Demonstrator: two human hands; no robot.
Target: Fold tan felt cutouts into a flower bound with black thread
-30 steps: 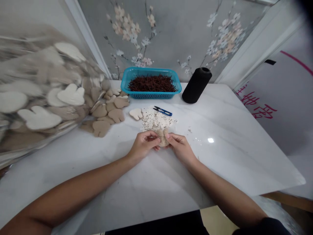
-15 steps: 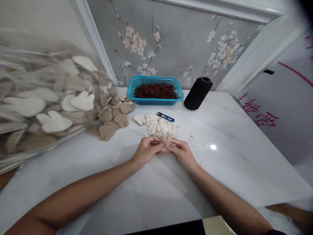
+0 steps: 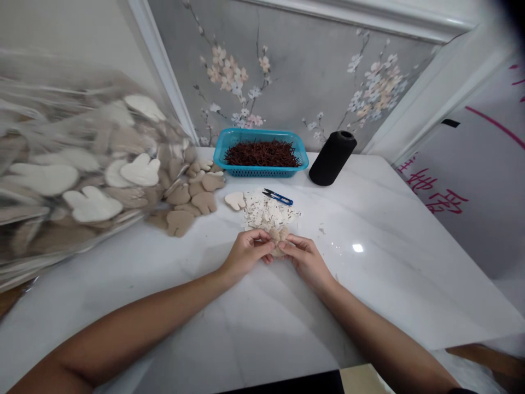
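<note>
Beige felt is what most of the scene is made of: a clear plastic bag (image 3: pixel 61 169) crammed with mitten-shaped cut-outs is slumped along the left edge of the tabletop (image 3: pixel 389 273), and a loose spill of felt pieces (image 3: pixel 188 200) is fanned out from its mouth toward the middle. That spill could be nudged off or muddled if the bag were bumped by the left forearm, which is laid across the near left part of the tabletop.

The left hand (image 3: pixel 245 254) is curled, thumb and fingertips pressed onto the left side of a small beige felt piece (image 3: pixel 279 238), held just above the tabletop's middle, close against the heap of white trimmings (image 3: pixel 266 212). The right hand (image 3: pixel 307 261) is mirrored on the other side, its thumb and forefinger pinching the same piece, wrist low, forearm angled back to the near right edge. Both grips are closed on the piece; how tightly cannot be told. A slip seems likely to drop the piece into the trimmings, where it would be hard to pick out, or to scatter them.

Behind the heap, a blue thread snip (image 3: pixel 278 196) is lying within easy reach of the knuckles. A teal basket (image 3: pixel 262 153) of dark red strands and a black thread cone (image 3: pixel 332 157) are standing at the far edge; the cone looks easily toppled.
</note>
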